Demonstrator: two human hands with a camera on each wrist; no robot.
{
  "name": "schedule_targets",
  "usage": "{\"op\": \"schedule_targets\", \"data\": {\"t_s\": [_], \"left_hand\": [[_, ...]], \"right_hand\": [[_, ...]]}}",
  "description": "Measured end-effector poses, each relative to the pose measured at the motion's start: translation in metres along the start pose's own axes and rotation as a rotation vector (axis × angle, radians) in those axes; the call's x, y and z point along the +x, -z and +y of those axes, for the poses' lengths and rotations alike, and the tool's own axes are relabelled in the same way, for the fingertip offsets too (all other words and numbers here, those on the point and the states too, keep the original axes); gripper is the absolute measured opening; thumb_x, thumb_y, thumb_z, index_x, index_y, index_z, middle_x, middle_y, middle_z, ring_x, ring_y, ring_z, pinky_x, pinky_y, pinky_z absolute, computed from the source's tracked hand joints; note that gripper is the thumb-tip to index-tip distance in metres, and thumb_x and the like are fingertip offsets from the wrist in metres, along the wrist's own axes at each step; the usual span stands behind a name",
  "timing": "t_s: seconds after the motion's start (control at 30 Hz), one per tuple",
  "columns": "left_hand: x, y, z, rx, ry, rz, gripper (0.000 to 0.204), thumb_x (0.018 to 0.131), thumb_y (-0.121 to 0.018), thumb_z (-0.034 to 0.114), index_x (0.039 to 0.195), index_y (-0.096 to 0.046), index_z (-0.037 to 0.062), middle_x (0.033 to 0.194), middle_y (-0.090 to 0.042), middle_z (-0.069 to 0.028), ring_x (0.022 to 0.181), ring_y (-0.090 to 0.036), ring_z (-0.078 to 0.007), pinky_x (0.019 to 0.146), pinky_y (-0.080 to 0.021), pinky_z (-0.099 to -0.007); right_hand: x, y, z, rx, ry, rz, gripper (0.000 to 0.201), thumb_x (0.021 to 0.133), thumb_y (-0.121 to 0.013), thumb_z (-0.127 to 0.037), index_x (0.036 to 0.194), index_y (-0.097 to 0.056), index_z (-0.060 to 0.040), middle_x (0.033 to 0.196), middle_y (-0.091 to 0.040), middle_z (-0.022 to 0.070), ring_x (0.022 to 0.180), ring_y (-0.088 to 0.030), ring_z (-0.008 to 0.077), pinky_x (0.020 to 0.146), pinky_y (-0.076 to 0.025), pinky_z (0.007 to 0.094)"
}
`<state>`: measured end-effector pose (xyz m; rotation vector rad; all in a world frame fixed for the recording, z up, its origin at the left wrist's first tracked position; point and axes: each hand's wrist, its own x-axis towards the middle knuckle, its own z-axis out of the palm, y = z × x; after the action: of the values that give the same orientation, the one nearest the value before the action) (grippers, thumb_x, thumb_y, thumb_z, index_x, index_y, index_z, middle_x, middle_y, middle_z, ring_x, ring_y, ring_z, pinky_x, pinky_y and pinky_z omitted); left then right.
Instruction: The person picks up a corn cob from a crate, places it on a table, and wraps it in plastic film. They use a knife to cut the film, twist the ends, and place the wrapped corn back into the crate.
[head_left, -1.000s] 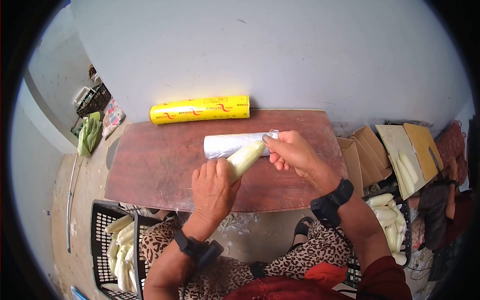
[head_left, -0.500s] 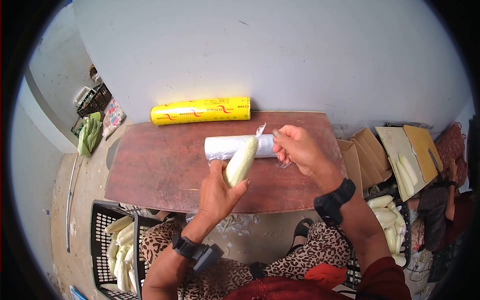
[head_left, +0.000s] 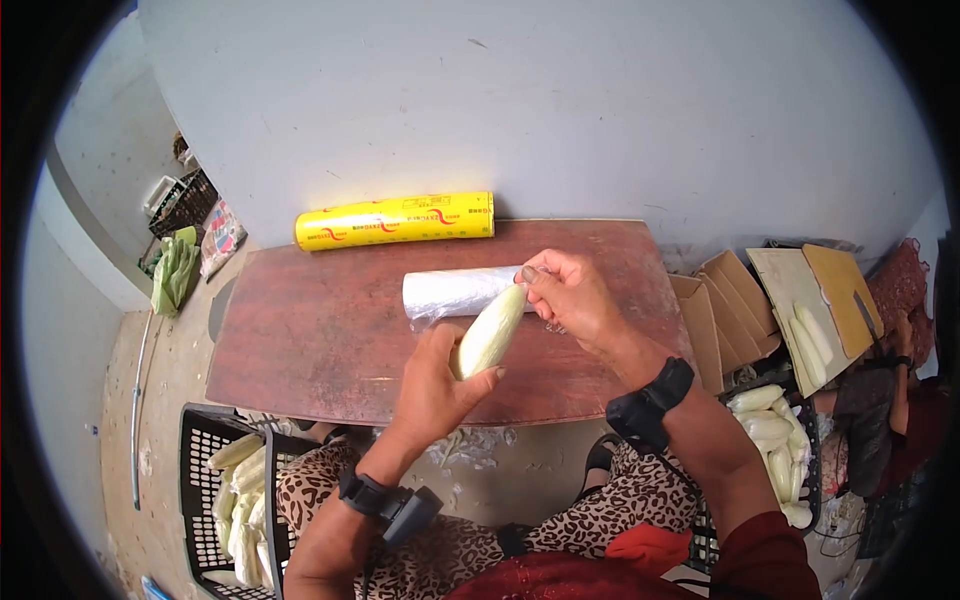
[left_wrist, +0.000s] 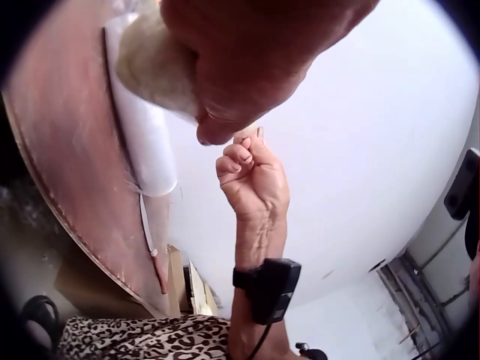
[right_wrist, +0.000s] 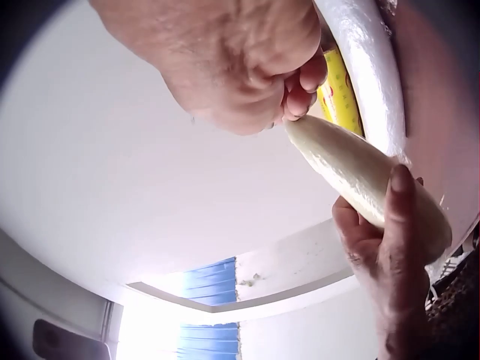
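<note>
A pale peeled corn cob [head_left: 489, 331] is held over the brown table [head_left: 300, 340], wrapped in clear film. My left hand [head_left: 440, 380] grips its lower end with fingers and thumb curled round it; the cob [right_wrist: 360, 180] also shows in the right wrist view. My right hand [head_left: 560, 295] pinches the film at the cob's upper tip. Just behind the cob lies an unboxed roll of cling film [head_left: 455, 292], also seen as the white roll [left_wrist: 146, 142] in the left wrist view. My right hand [left_wrist: 251, 176] shows there with fingers curled.
A yellow boxed film roll [head_left: 395, 220] lies at the table's far edge by the wall. A black crate [head_left: 225, 490] of corn stands at my lower left, another crate of corn [head_left: 775, 440] at my right. Cardboard boxes [head_left: 730, 300] sit right of the table.
The cob's tip has swung slightly right and nearer my right hand, which has closed in on the tip again. The loose film tail that stuck up half a second ago is now pressed down.
</note>
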<state>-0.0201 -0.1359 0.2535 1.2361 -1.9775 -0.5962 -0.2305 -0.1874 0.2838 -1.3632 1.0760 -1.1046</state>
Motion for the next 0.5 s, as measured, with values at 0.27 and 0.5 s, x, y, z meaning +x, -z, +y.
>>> {"op": "schedule_targets", "data": {"t_s": [0.27,0.5], "left_hand": [[0.003,0.007,0.003,-1.122,0.541,-0.488,0.05,0.091,-0.066,0.033,0.126,-0.05,0.001,0.109,-0.061,-0.0093,0.095,-0.062,-0.0164,0.083,-0.051,-0.031],[-0.002,-0.012,-0.005,-0.962,0.396,-0.436,0.067,0.087,-0.07,0.037,0.134,-0.038,0.0014,0.105,-0.06,-0.0118,0.097,-0.063,-0.0204,0.081,-0.054,-0.0338]], "right_hand": [[0.004,0.01,-0.004,0.219,0.011,-0.081,0.019,0.099,-0.054,-0.018,0.094,-0.062,-0.0018,0.069,-0.054,-0.0024,0.053,-0.046,0.0021,0.046,-0.036,0.0183],[-0.001,0.0,-0.008,0.304,-0.039,-0.139,0.019,0.098,-0.056,-0.017,0.094,-0.061,0.0001,0.071,-0.055,-0.0014,0.054,-0.046,0.0026,0.047,-0.036,0.0192]]}}
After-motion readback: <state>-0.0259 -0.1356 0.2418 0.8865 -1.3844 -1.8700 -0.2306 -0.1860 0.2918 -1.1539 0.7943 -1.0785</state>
